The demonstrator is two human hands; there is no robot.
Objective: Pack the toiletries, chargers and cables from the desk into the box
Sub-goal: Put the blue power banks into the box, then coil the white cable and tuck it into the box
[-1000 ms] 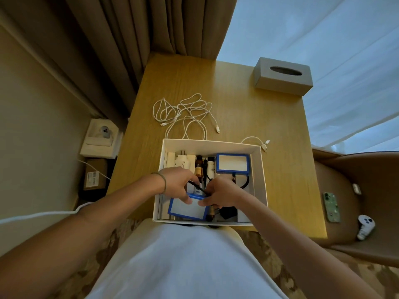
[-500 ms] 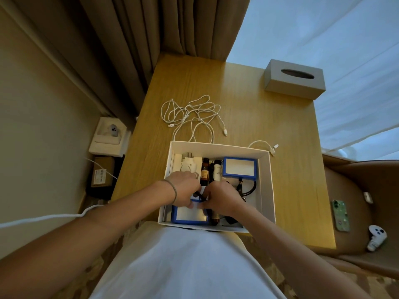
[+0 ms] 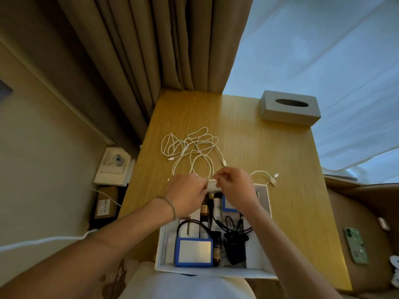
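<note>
White cable tangle (image 3: 190, 147) lies loose on the table (image 3: 280, 169), at 12 o'clock from the box (image 3: 268, 212), just past its far rim. Short white cable (image 3: 266, 176) sits at roughly 1 o'clock, touching or nearly touching the far right corner of the box.

Both hands are over the far rim. Left hand (image 3: 185, 197) and right hand (image 3: 235, 190) have their fingers pinched together on a small white piece (image 3: 212, 184) between them; looks like a plug or cable end, can't tell which. A strand of the tangle runs down to that spot.

Step, my read: chargers and bottles are in, now starting on the white cables. Box already holds two blue-edged cases (image 3: 193, 251), dark bottles (image 3: 217, 249), and a black charger (image 3: 234, 244) with its cord.

Next move calls for gathering the tangle into a coil before lifting, or the loops will drag and snag on the rim.

Room: box is crowded; free floor mostly along the right wall. Table is open at 12 and 1 o'clock out to the tissue box (image 3: 290, 107). Box near edge overhangs the table toward the person, so don't press down there.
</note>
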